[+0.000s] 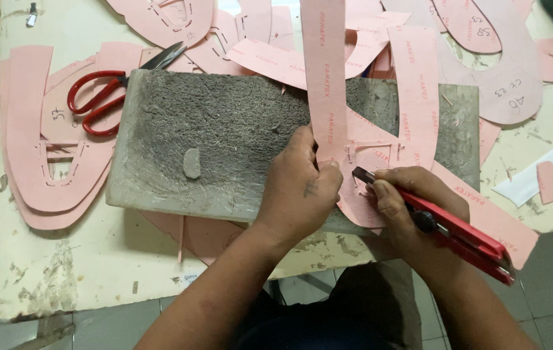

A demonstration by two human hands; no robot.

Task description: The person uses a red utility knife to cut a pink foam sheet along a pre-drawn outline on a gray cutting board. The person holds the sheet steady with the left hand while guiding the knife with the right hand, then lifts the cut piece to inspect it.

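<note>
Pink pattern sheet [354, 162] lies on the grey cutting block [224, 129], at the block's near right edge, its two long legs running up and away across the block. Looks like thin board: light, flexible along the legs, probably creases or tears at the slot cuts if bent hard. Surface looks matte, so likely not slippery. Best held flat, pressed down right beside the cut line, not lifted by a leg.

Left hand [302, 185] does that: fingers curled together, pressing and pinching the sheet against the block just left of the blade, wrist low, forearm coming up from the near edge.

Right hand [412, 201] is closed round the red utility knife [458, 236], handle trailing back toward the near right, blade tip on the sheet at a slot, just right of the left hand's fingertips.

Red scissors [104, 97] lie off the block's far left corner, untouched. More pink pieces [49, 149] lie scattered left of and beyond the block.
</note>
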